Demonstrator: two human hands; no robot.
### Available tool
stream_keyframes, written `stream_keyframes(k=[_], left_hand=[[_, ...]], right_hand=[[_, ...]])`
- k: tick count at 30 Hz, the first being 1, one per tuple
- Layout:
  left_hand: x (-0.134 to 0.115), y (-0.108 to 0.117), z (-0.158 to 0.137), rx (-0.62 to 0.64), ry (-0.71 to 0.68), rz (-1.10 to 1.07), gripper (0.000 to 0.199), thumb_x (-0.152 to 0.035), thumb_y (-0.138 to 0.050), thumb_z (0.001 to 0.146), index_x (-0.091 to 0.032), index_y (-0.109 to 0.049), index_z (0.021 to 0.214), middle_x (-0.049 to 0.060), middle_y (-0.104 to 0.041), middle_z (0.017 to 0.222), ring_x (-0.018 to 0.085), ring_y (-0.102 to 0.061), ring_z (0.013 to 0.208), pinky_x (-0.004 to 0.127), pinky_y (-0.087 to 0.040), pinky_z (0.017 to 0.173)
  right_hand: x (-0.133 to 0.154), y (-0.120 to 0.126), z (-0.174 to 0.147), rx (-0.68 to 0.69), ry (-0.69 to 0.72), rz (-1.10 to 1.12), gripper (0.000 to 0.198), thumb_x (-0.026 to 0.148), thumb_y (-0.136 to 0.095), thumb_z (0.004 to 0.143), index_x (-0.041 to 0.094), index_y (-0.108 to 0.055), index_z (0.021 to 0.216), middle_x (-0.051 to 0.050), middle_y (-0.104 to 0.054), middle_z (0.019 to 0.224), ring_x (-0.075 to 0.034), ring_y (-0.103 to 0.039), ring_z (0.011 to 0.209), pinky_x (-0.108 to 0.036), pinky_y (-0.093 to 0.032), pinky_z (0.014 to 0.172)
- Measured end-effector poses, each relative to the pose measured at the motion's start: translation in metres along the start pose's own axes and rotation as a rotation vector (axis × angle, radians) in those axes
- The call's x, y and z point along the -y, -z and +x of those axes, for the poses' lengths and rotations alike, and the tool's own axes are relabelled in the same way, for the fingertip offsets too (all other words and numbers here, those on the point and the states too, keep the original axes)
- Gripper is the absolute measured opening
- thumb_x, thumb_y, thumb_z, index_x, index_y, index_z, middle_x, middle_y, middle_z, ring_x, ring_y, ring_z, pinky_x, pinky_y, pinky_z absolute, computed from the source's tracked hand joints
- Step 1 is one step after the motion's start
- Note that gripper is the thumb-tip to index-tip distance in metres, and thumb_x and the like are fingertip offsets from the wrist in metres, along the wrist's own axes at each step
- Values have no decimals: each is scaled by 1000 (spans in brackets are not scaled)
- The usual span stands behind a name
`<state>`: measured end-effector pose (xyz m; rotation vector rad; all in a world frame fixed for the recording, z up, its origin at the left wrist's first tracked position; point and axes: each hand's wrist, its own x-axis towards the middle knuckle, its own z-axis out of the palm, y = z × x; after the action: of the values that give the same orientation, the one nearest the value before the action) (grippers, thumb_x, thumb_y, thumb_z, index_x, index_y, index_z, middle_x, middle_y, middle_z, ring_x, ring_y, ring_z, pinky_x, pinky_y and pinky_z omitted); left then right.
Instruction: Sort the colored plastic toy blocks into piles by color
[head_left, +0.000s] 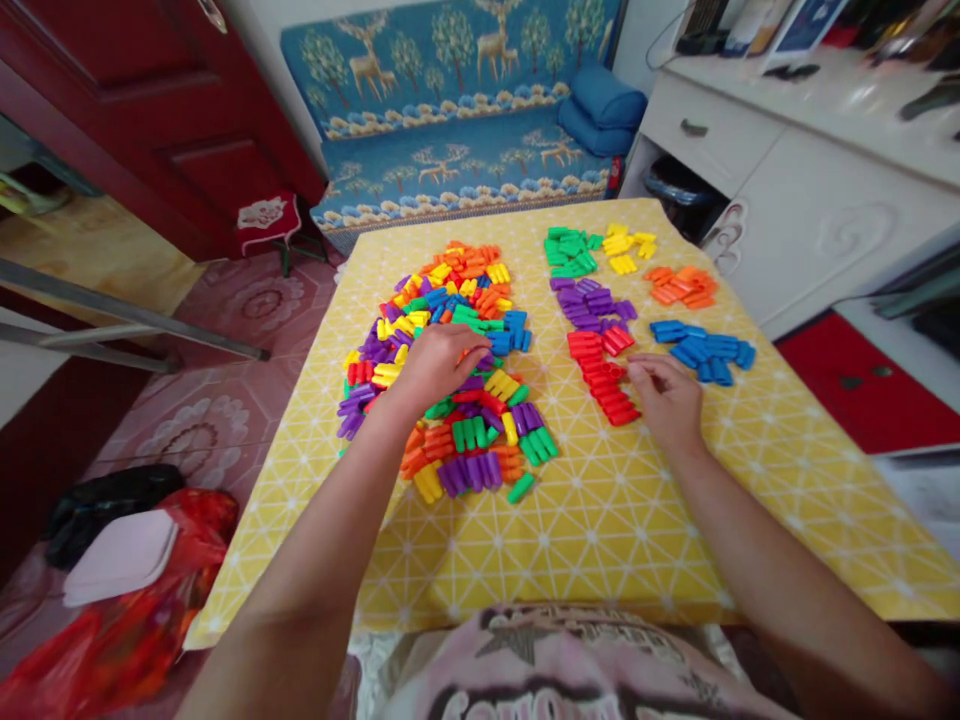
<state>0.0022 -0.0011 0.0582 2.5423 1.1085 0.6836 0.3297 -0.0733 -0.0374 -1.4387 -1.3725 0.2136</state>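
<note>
The left hand [444,362] is over mixed blocks [470,433], the right hand [669,398] beside red blocks [604,378], neither grip discernible, yellow cloth [555,545] beneath and blue sofa [450,125] beyond them.

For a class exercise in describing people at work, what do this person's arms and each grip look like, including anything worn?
The left grip and right grip are bare human hands, without gloves. Both slender forearms are uncovered; no sleeve, watch or bracelet shows. The pale pinkish top carries a grey star and dark-edged lettering.

Coloured pieces [470,472] on yellow tablecloth [570,545]
</note>
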Motion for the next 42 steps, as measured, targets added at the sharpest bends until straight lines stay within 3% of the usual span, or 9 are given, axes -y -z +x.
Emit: stream_keyframes(k=[5, 8, 12, 15, 21, 27, 32, 37, 42], left_hand=[[-27, 2, -36, 70, -43, -1, 29, -35, -49, 93, -22, -71, 108, 9, -69, 107, 25, -63, 105, 42, -44, 99], [-40, -4, -67, 193, -52, 0, 29, -38, -54, 91, -28, -69, 113, 8, -65, 121, 27, -58, 116, 46, -39, 107], [-33, -17, -99, 181, 35, 134, 60, -52, -69, 77, -32, -57, 132, 9, -45, 147, 36, -39, 136, 57, -22, 116], [-23, -26, -107, 142, 106, 199, 70, -54, -68, 77, -29, -47, 140, 11, -33, 154, 38, -34, 139, 56, -29, 112], [-18, -39, -87, 16, 204, 203, 71, -52, -74, 72, -28, -51, 135, 10, -33, 154, 39, -32, 138, 56, -32, 110], [-9, -47, -47, -61, 225, 139, 75, -35, -79, 67, -23, -50, 136, 12, -35, 151, 38, -37, 134, 53, -33, 110], [1, -54, -31, -141, 249, 163, 56, -23, -70, 74, -24, -58, 128, 8, -54, 134, 33, -46, 122, 47, -39, 106], [6, -55, -33, -175, 262, 124, 43, -21, -65, 78, -23, -63, 121, 7, -60, 125, 30, -49, 116, 43, -42, 104], [7, -54, -35, -174, 268, 114, 43, -21, -67, 76, -23, -62, 119, 6, -59, 125, 28, -48, 117, 43, -43, 103]], right_hand=[[2, 1, 0, -14, -6, -17, 20, 35, -59, 88, 20, -70, 79, -6, -70, 93, -20, -65, 91, -37, -53, 83], [2, 1, 0, -10, -16, -6, 21, 34, -59, 88, 20, -70, 79, -6, -70, 93, -20, -65, 91, -37, -53, 81], [3, 0, 0, -1, -36, 0, 22, 35, -58, 89, 20, -70, 79, -7, -70, 92, -21, -66, 90, -36, -53, 78], [3, 1, 0, 2, -25, 1, 22, 36, -57, 89, 20, -70, 79, -6, -70, 92, -20, -66, 89, -37, -54, 80], [3, 1, -1, 16, -26, -33, 23, 37, -56, 90, 21, -69, 80, -6, -71, 93, -20, -65, 90, -37, -53, 81], [4, 1, -1, 7, -24, -2, 21, 36, -57, 89, 21, -70, 82, -6, -71, 92, -21, -65, 91, -38, -52, 82], [7, 3, 0, 31, -11, -11, 21, 35, -56, 90, 21, -70, 83, -7, -70, 93, -21, -65, 90, -38, -53, 82], [18, 3, -4, 30, 143, -76, 13, 29, -59, 89, 23, -70, 90, -8, -69, 100, -23, -64, 99, -42, -50, 92], [51, -9, -2, 204, 332, -11, 15, 21, -58, 89, 24, -69, 98, -7, -69, 104, -21, -65, 99, -39, -52, 89]])
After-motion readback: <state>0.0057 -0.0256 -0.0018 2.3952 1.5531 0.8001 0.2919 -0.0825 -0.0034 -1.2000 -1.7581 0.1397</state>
